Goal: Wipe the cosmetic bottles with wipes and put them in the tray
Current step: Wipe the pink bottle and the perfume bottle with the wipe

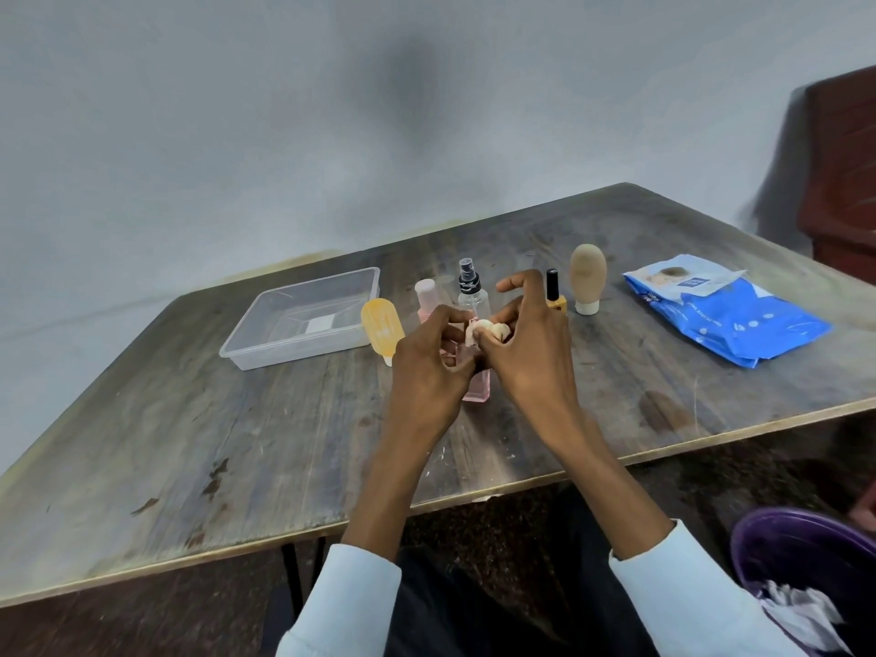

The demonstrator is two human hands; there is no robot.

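My left hand point(429, 367) grips a pink square bottle point(476, 390) that stands on the table's middle. My right hand point(531, 353) pinches a crumpled white wipe point(488, 331) against the bottle's top. Behind the hands stand a clear spray bottle with a black cap point(471, 289), a small pink bottle point(425, 296), a yellow bottle with a black cap point(553, 291) and a beige tube on its white cap point(588, 278). An orange flat bottle point(381, 330) stands beside the clear plastic tray point(265, 346), which holds no bottles.
A blue pack of wipes point(739, 320) lies on the table's right. A purple bin point(796, 552) with used wipes stands on the floor at the lower right. A dark wooden piece of furniture point(844, 173) is at the far right.
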